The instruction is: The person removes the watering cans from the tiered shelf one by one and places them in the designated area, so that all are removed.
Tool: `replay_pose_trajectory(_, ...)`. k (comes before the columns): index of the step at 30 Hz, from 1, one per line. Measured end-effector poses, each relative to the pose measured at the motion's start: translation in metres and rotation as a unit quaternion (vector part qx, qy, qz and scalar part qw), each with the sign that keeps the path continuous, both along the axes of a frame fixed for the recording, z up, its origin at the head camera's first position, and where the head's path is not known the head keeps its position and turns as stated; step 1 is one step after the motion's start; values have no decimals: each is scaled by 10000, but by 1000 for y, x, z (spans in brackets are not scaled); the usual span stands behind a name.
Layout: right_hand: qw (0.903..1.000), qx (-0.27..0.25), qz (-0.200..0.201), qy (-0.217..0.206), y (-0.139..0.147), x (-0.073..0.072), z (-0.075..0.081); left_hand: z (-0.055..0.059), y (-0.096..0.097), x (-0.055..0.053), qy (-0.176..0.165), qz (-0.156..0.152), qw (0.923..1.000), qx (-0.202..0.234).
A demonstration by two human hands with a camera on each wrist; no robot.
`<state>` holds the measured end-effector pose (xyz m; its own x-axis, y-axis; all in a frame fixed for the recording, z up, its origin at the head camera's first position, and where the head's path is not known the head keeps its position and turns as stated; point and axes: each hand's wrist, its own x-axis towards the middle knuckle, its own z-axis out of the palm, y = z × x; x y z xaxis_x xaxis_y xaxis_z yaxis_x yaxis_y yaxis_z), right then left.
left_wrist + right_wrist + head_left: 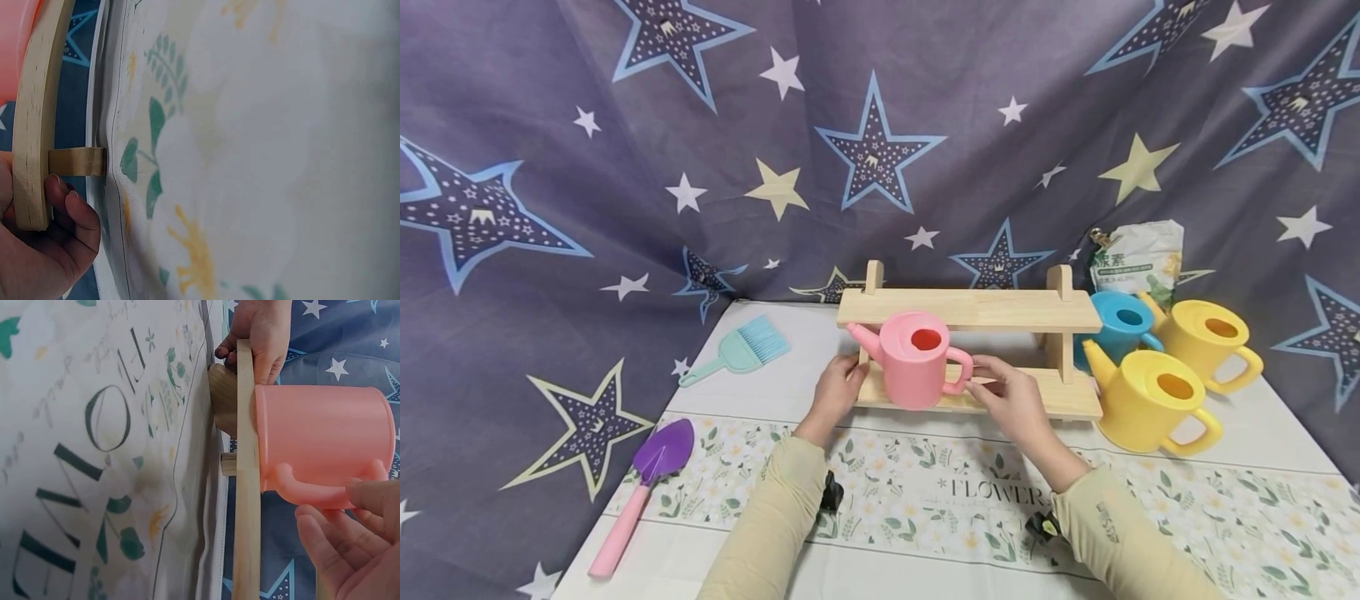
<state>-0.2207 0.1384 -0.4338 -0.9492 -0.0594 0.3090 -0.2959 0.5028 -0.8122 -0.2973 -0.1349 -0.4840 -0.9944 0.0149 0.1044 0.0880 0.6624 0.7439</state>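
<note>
A pink watering can stands on the lower board of a two-tier wooden shelf, its spout to the left and its handle to the right. My left hand grips the left end of that lower board; in the left wrist view its fingers curl under the wood. At the can's handle, my right hand pinches with thumb and fingers, seen close up in the right wrist view. The shelf's lower front edge faces me.
Two yellow watering cans and a blue one crowd the shelf's right end. Behind them leans a white printed bag. On the left lie a teal brush and a purple trowel with a pink handle. A starry curtain hangs behind.
</note>
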Motion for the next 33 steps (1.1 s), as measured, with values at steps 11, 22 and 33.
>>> replay_pose_trajectory(11,9999,-108,12,70,-6,-2,-5,1,2,3,34,12,10000,52)
replay_pose_trajectory(22,9993,-9,133,338,-6,5,-6,-2,0,1,246,-46,9997,69)
replay_pose_trajectory(33,9991,-76,147,385,-1,18,3,2,0,1,-94,69,9998,-149)
